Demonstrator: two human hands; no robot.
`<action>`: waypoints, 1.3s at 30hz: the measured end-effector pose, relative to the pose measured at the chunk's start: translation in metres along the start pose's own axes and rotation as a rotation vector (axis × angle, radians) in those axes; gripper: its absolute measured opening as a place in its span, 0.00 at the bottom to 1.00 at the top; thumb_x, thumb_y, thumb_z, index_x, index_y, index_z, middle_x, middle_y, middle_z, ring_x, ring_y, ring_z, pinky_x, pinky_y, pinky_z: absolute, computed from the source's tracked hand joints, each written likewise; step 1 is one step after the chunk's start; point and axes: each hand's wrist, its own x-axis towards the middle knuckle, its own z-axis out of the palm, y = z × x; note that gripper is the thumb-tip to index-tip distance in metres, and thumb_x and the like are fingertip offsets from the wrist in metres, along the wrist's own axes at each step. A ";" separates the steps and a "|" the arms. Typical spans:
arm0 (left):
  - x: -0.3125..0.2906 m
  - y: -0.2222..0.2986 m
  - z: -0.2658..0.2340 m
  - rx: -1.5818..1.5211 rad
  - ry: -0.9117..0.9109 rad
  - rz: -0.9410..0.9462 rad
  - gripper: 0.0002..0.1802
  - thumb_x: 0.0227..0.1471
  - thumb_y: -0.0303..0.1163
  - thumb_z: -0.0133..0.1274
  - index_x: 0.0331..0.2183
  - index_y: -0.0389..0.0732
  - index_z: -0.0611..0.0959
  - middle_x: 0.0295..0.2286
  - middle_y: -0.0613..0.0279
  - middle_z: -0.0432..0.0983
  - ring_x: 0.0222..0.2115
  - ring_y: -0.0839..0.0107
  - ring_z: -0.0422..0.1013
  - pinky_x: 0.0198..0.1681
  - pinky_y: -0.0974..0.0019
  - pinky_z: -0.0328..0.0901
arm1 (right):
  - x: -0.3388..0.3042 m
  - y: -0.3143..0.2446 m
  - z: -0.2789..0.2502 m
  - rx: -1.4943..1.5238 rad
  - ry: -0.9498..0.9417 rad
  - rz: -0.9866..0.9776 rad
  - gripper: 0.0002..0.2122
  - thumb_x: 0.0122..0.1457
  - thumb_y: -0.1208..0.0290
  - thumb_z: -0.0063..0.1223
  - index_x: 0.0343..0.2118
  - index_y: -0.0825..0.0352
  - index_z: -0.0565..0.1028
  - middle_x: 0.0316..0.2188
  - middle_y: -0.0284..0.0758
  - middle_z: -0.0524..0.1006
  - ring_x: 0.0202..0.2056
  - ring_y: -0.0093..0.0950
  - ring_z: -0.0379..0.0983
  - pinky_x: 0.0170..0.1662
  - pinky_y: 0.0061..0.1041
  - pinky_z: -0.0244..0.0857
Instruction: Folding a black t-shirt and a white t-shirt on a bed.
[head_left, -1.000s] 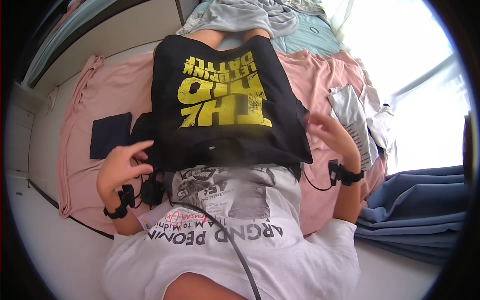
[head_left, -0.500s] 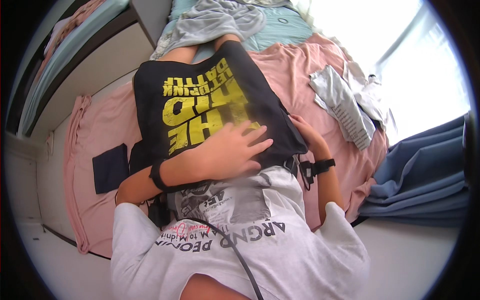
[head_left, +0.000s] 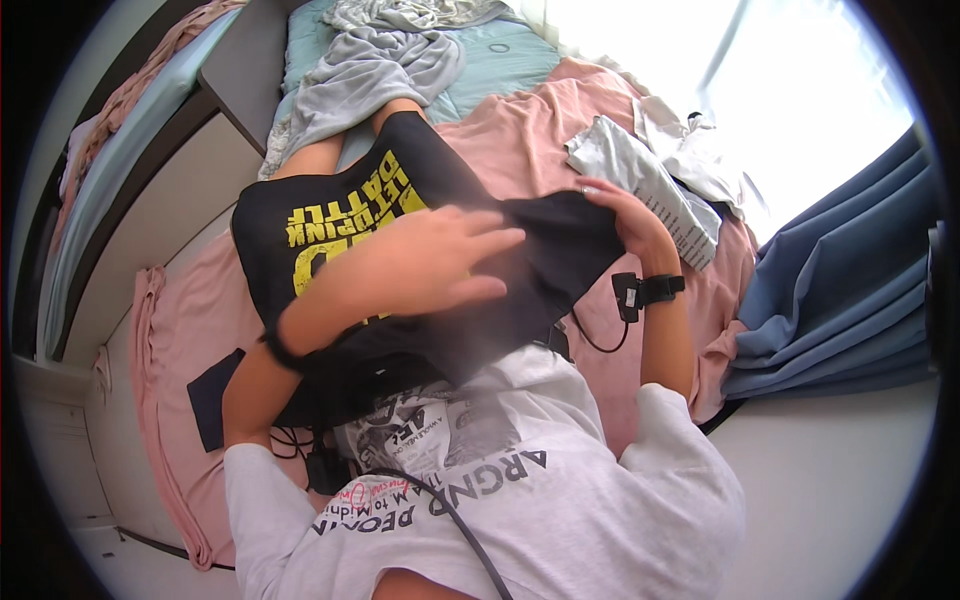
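Note:
A black T-shirt [head_left: 262, 222] with large yellow lettering is spread over my lap and thighs. My right hand [head_left: 622, 215] pinches its right edge, thumb beneath or behind the cloth, and holds that side raised in a folded-over flap. Above the middle of the shirt hovers my left hand [head_left: 440, 258], fingers spread and slightly blurred, nothing in them. It hides part of the lettering; whether it touches the cloth I cannot tell.
A dark blue folded cloth [head_left: 207, 402] lies left of me on the pink sheet [head_left: 165, 340]. Light grey and white clothes [head_left: 640, 180] lie to the right, near a blue curtain [head_left: 830, 290]. A grey blanket [head_left: 385, 75] covers my lower legs. A cable [head_left: 460, 525] runs over my shirt.
My right hand has lifted the T-shirt's right edge and pulled it up and over, covering some lettering. My left hand has moved left and up from the cloth. The view has shifted slightly.

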 end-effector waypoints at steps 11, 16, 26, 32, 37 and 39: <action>0.003 -0.016 0.078 0.157 0.032 0.051 0.31 0.66 0.51 0.47 0.62 0.44 0.72 0.64 0.44 0.61 0.65 0.45 0.58 0.64 0.40 0.56 | 0.015 -0.058 0.026 -0.526 -0.039 -0.213 0.31 0.57 0.82 0.60 0.65 0.57 0.70 0.40 0.31 0.80 0.39 0.16 0.77 0.41 0.16 0.71; -0.018 -0.016 0.035 -0.058 0.084 -0.100 0.28 0.61 0.41 0.56 0.59 0.41 0.75 0.60 0.47 0.68 0.59 0.48 0.66 0.63 0.55 0.62 | 0.003 -0.061 0.110 -1.135 0.119 -0.909 0.26 0.54 0.78 0.53 0.59 0.64 0.73 0.44 0.47 0.81 0.42 0.38 0.79 0.49 0.32 0.71; -0.080 -0.090 0.033 0.053 0.089 -0.652 0.35 0.54 0.34 0.58 0.63 0.42 0.71 0.55 0.48 0.74 0.55 0.50 0.71 0.57 0.57 0.67 | -0.081 -0.016 0.164 -0.958 0.108 -0.790 0.14 0.61 0.73 0.54 0.50 0.61 0.79 0.26 0.44 0.81 0.30 0.44 0.80 0.37 0.41 0.73; -0.043 -0.065 0.031 0.110 0.265 -0.157 0.31 0.57 0.30 0.55 0.62 0.43 0.73 0.57 0.47 0.72 0.57 0.49 0.69 0.61 0.56 0.63 | -0.082 0.014 0.117 -1.062 -0.174 -0.480 0.31 0.66 0.60 0.58 0.68 0.67 0.62 0.65 0.49 0.67 0.64 0.45 0.65 0.66 0.36 0.59; -0.005 -0.098 0.050 -0.068 0.235 -0.197 0.24 0.60 0.35 0.56 0.57 0.40 0.77 0.52 0.47 0.77 0.51 0.49 0.73 0.56 0.55 0.67 | -0.070 0.034 0.136 -1.336 -0.317 -0.604 0.36 0.65 0.56 0.57 0.70 0.71 0.58 0.70 0.57 0.54 0.72 0.51 0.48 0.72 0.37 0.47; 0.000 -0.107 0.054 -0.197 0.245 -0.159 0.22 0.60 0.37 0.57 0.54 0.39 0.79 0.45 0.47 0.81 0.46 0.50 0.77 0.53 0.57 0.69 | -0.072 0.033 0.136 -1.365 -0.343 -0.597 0.36 0.65 0.55 0.57 0.69 0.71 0.58 0.71 0.57 0.52 0.72 0.50 0.47 0.72 0.37 0.47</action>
